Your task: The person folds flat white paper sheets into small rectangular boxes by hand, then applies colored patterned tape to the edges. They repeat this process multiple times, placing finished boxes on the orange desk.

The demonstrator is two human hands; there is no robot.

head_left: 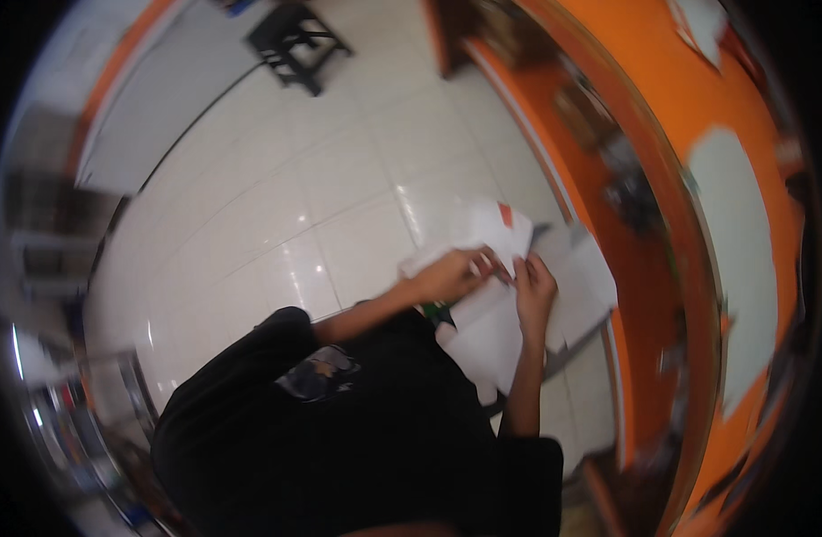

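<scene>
A white paper [502, 234] with a small orange-red patch is held up in front of me. My right hand [535, 285] pinches its lower right corner between thumb and fingers. Beside it, my left hand [465, 273] has its fingers bent together at the paper's lower edge. Blur hides what sits between those left fingertips. Below both hands lie a white sheet [492, 345] near my lap and another pale sheet [583, 285] to the right. They rest over a dark grey surface [577, 352], of which only edges show.
An orange counter or shelf unit [639, 358] with items on its shelves curves along the right. A black stool [296, 45] stands far off on the pale tiled floor [339, 170]. A white panel [165, 107] is at the upper left, and shelving [75, 421] at the lower left.
</scene>
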